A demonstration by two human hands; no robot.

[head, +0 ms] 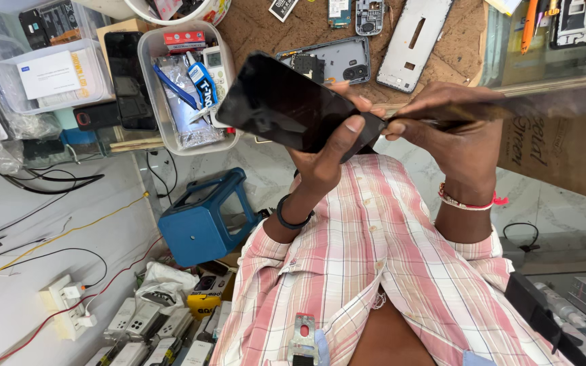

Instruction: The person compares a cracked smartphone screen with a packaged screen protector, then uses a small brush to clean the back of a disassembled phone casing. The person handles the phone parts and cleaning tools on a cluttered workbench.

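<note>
My left hand, with a black band on the wrist, grips a black smartphone by its right end, thumb across the dark glass. The phone is tilted, its screen facing me. My right hand, with a red and white bracelet, pinches a long thin dark tool that is blurred and runs off to the right. The tool's tip meets the phone's right edge, next to my left fingertips. Both hands are raised over my pink checked shirt.
On the brown worktop lie an opened phone back and a grey phone frame. A clear tub holds parts and packets. Below it are a blue stool, cables, a wall socket and white chargers.
</note>
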